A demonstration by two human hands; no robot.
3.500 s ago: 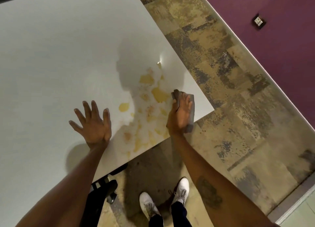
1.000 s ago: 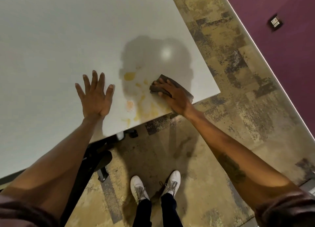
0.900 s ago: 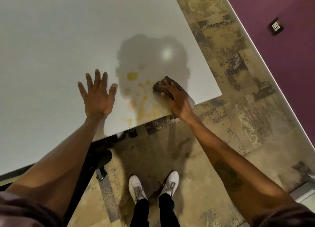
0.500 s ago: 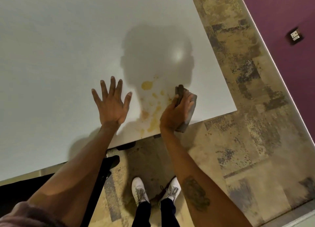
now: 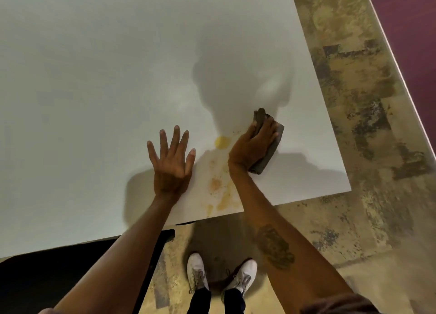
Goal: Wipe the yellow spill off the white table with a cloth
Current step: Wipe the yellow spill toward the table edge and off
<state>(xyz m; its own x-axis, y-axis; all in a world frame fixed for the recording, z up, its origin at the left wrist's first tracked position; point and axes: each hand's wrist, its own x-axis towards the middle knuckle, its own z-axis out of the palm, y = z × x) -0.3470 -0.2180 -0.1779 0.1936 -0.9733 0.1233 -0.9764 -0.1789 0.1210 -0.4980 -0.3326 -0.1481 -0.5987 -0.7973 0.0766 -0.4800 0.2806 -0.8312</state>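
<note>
The cloth is gripped under the right hand, now shifted beyond the spill, which is reduced to one yellow drop and faint smears near the table edge. The left hand is kept flat and open beside the spill; more passes are judged necessary.

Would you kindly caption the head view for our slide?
Right hand presses dark cloth beside yellow spill on white table.
</note>
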